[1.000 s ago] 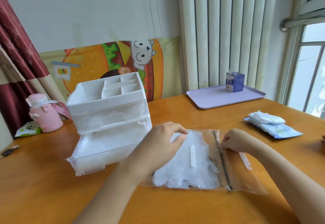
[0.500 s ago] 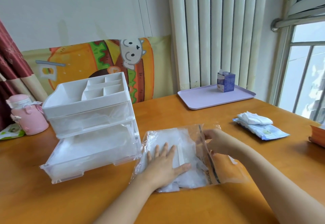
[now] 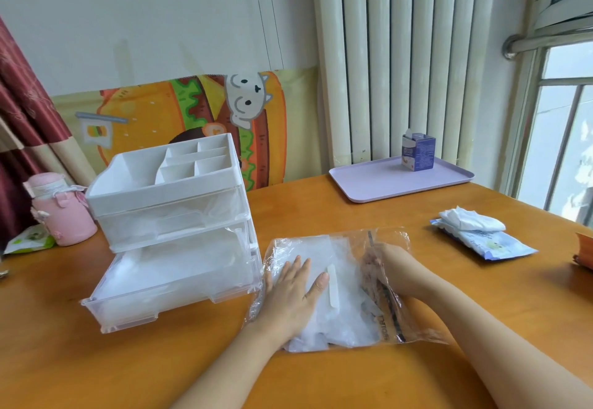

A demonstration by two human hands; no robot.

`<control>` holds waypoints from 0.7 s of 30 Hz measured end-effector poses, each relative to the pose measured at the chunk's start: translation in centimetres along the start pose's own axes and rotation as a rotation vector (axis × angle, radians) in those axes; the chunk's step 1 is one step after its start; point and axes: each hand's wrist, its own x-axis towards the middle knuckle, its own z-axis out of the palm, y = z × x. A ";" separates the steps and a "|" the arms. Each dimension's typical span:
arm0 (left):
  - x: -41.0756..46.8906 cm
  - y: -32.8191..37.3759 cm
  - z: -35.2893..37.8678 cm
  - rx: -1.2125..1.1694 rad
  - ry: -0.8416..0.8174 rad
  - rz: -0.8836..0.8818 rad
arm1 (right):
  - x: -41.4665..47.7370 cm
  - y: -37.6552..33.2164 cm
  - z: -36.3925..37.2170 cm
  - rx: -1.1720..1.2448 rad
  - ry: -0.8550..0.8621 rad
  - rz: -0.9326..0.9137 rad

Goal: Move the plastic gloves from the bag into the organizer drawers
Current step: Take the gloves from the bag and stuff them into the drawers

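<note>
A clear zip bag [image 3: 414, 328] lies on the wooden table in front of me, with a pile of thin white plastic gloves [image 3: 346, 322] inside. My left hand [image 3: 292, 293] lies flat on the bag's left half, fingers spread, pressing it down. My right hand [image 3: 390, 269] is pushed into the bag's open mouth; crinkled plastic covers its fingers, so their grip is hidden. Just left of the bag stands the white organizer [image 3: 167, 190]. Its bottom drawer [image 3: 128, 309] is pulled out and holds translucent plastic gloves.
A pink bottle [image 3: 61, 213] and a green packet [image 3: 29, 243] sit left of the organizer. At the back right a lilac tray [image 3: 378, 184] carries a small blue carton [image 3: 418, 152]. A wipes pack [image 3: 481, 238] lies at right; a radiator stands behind.
My left hand came down from a raised hold to lie flat on the bag. My right hand moved from the zip edge into the bag's mouth. The view shifted slightly right.
</note>
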 end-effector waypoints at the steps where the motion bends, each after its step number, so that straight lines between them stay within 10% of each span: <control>1: 0.0 0.0 0.0 0.009 0.009 -0.001 | 0.3 0.2 0.2 0.008 0.006 0.015; 13: -0.1 0.0 0.1 0.094 -0.034 -0.114 | 1.7 -0.7 2.1 0.096 0.022 0.331; 21: -0.2 -0.1 0.0 0.026 -0.033 -0.112 | -0.3 -0.2 -1.5 0.917 0.038 0.358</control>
